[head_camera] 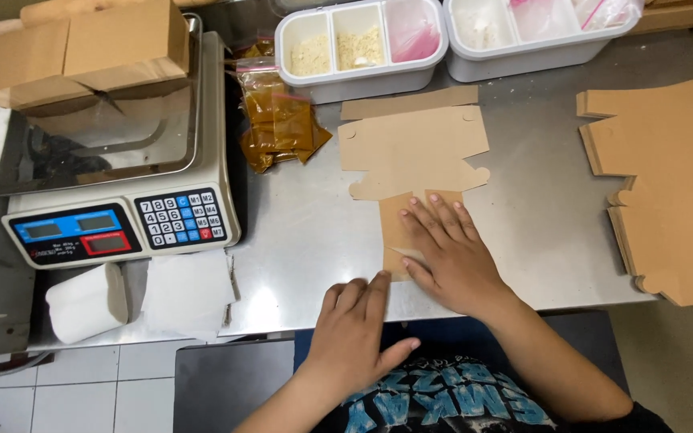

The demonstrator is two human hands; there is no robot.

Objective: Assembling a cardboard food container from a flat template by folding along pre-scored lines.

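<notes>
A single view, taken from a camera on the person's head, looks steeply down and forward over the brushed steel table (523,200). It sits close: both forearms enter from the bottom edge, with the person's dark printed shirt just below them. The near edge of the table crosses the lower third, and white floor tiles show beneath it at lower left. The far side reaches only to the white divided plastic trays (362,48) along the top edge. A grey digital weighing scale (114,160) fills the upper left, and a stack of flat brown cardboard blanks (671,184) runs off the right edge.
</notes>
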